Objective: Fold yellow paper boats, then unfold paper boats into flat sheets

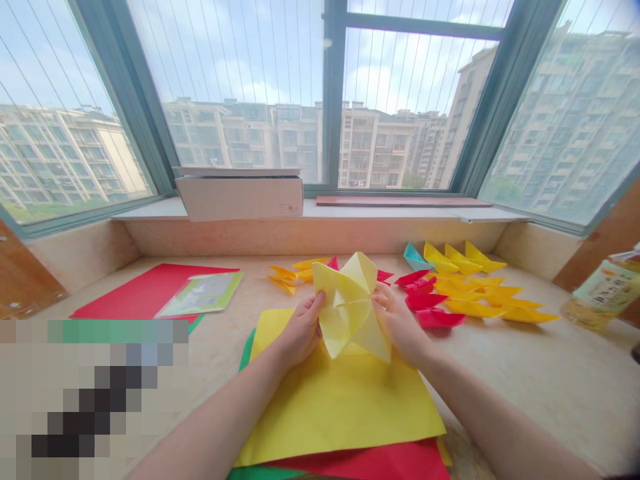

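Holding folded yellow origami point(350, 308), left hand point(299, 332), right hand point(397, 327), above yellow sheet point(340, 407)

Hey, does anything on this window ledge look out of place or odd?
The teal paper boat stands out: it's the only one of its colour, sitting beside the yellow paper boats at the back.

The left hand point(299, 331) and right hand point(397, 327) hold a pale yellow folded paper shape point(347, 313) above a flat yellow paper sheet point(340, 407); red and yellow paper boats point(473, 308) lie right.
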The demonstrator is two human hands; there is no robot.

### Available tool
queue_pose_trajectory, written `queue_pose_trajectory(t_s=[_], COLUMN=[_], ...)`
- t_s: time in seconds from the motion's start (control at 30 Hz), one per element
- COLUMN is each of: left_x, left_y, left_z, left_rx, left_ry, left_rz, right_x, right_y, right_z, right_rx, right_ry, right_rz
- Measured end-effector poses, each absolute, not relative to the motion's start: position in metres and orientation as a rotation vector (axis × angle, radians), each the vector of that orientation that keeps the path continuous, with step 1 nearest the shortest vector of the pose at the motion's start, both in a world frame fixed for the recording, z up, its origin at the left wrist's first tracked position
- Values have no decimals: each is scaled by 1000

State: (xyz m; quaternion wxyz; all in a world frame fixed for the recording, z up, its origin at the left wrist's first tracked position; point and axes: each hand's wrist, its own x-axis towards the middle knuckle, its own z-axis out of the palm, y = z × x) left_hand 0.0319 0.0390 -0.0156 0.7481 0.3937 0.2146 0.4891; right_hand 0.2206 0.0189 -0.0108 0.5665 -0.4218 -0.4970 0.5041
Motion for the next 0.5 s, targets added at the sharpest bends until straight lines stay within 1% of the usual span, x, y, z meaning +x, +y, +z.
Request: queue_pose_trajectory(t_s=[0.1, 0.17, 0.5], left_x=[35, 37, 39], left_y=[43, 45, 31], left_z=[-16, -17, -7], left_rx=[854, 852, 807], left_ry=[465, 466, 462], left_rz=[1146, 1177, 1105], right_x=[228, 233, 225], right_y=[26, 29, 25], right_z=[-8, -8, -10], right_rx=[-1028, -1037, -987], right_ry=[-1128, -1120, -1246], right_rz=[1051, 1019, 1178])
